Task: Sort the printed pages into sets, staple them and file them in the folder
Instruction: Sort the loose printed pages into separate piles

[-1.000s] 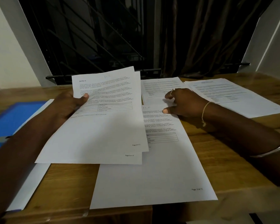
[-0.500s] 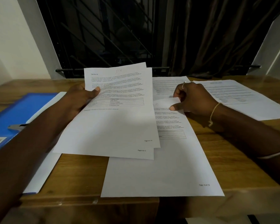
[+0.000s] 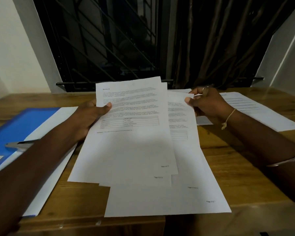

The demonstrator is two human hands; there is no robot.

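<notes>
My left hand (image 3: pixel 90 114) grips a small stack of printed pages (image 3: pixel 131 142) by its left edge, thumb on top, and holds it tilted above the table. My right hand (image 3: pixel 206 103) pinches the top corner of another printed page (image 3: pixel 182 116), lifting it beside the held stack. One more page (image 3: pixel 169 201) lies flat under them at the table's front edge. A blue folder (image 3: pixel 15 126) lies open at the left with white sheets on it. A stapler (image 3: pixel 19 143) rests on the folder, partly hidden by my left forearm.
Further printed pages (image 3: pixel 255 109) lie on the wooden table (image 3: pixel 228 167) at the right. Behind the table stand a barred dark window (image 3: pixel 109 40) and a brown curtain (image 3: pixel 220 40). White walls flank both sides.
My right hand went from resting on the page on the table to pinching its top corner and lifting it. My left hand kept its stack, which now sits a little higher.
</notes>
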